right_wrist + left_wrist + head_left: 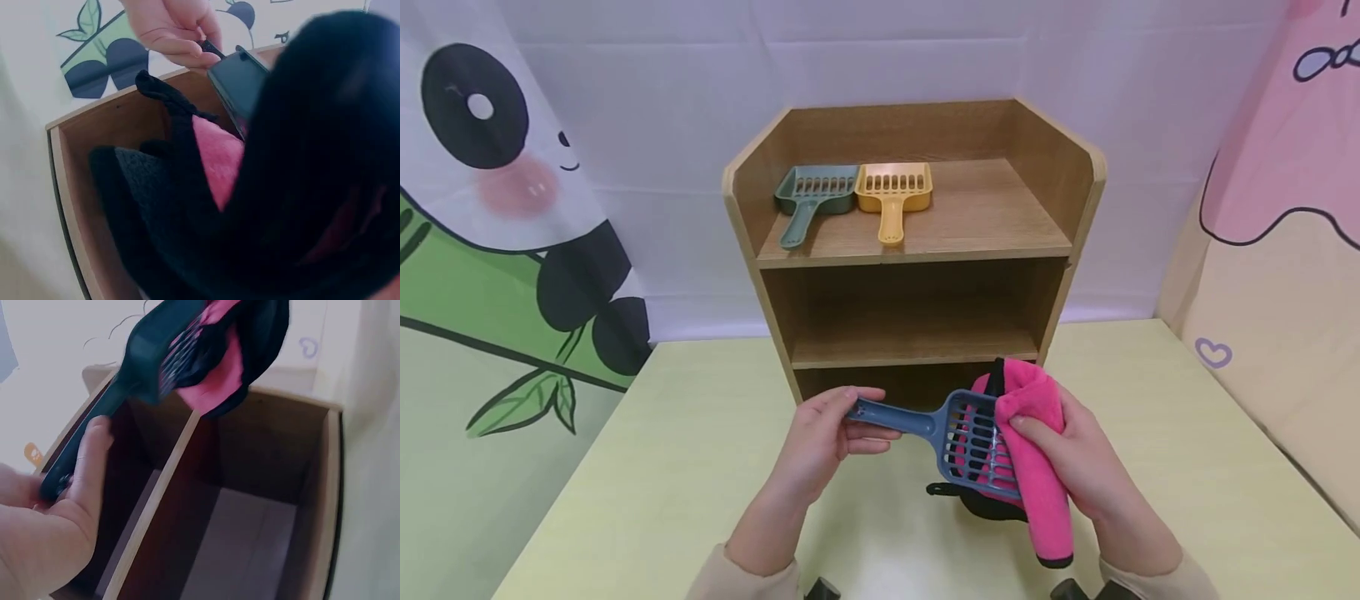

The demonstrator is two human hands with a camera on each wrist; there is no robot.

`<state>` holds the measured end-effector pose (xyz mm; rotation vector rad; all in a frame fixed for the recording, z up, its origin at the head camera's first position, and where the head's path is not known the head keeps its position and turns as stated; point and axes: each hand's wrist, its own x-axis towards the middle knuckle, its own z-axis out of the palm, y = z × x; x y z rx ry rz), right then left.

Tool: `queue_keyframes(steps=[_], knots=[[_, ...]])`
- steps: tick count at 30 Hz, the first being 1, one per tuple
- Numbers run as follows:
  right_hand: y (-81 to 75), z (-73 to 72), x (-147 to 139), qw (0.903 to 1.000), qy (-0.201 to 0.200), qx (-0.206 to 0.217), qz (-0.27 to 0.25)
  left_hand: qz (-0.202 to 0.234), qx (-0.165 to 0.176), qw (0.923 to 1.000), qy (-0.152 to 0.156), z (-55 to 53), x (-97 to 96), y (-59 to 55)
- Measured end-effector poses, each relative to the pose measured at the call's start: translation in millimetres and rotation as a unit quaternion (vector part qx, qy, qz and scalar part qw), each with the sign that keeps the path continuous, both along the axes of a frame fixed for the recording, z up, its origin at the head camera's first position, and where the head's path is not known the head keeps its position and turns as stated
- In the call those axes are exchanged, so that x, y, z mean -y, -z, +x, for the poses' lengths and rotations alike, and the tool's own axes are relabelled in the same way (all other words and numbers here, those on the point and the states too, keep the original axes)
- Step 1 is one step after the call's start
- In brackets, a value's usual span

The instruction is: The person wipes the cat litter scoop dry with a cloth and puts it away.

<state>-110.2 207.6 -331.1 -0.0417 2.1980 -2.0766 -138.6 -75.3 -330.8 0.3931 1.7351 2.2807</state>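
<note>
In front of the shelf (977, 204), the left hand (829, 433) holds the blue scoop (938, 426) by its handle (895, 417), seemingly to leave its slotted head (952, 450) free for the pink cloth (1043, 492) the right hand (1078, 450) grips.

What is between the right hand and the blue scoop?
A pink cloth: the head view shows the right hand gripping it over one end of the blue scoop.

Pale table (1187, 433) w/ wooden shelf unit (917, 258) on it; top shelf (992, 208) holds 1 grn scoop (809, 205) beside 1 yel scoop (892, 202).
</note>
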Motion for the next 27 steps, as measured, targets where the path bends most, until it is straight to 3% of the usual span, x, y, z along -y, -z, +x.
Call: queue_keyframes(steps=[3,5,10,13,17,20,24,27], knots=[[3.6,-2.3,2,0.9998,0.010,0.000,0.018,-0.073,-0.042,0.9964,0.005,-1.1,4.0,3.8],[5.1,-2.8,4,0.9994,0.014,0.006,0.030,-0.133,-0.087,0.9873,0.010,-0.3,6.9,5.8],[6.3,-3.4,3,0.9981,0.018,0.017,0.057,-0.254,-0.185,0.9494,0.008,2.4,8.8,6.4],[6.5,-4.3,0,0.9973,0.008,0.021,0.070,-0.278,-0.226,0.9336,0.003,3.3,6.7,3.3],[7.6,-4.2,-3,0.9957,-0.019,0.028,0.086,-0.277,-0.253,0.9267,0.015,6.0,3.3,-0.8],[9.5,-3.5,-4,0.9936,-0.052,0.015,0.099,-0.281,-0.253,0.9255,0.024,8.5,2.1,-1.8],[13.9,-4.4,-1,0.9860,-0.099,-0.046,0.127,-0.294,-0.240,0.9247,0.026,10.0,2.7,-1.9],[16.4,-4.2,2,0.9764,-0.111,-0.084,0.165,-0.305,-0.227,0.9244,0.030,9.9,3.6,-1.3]])
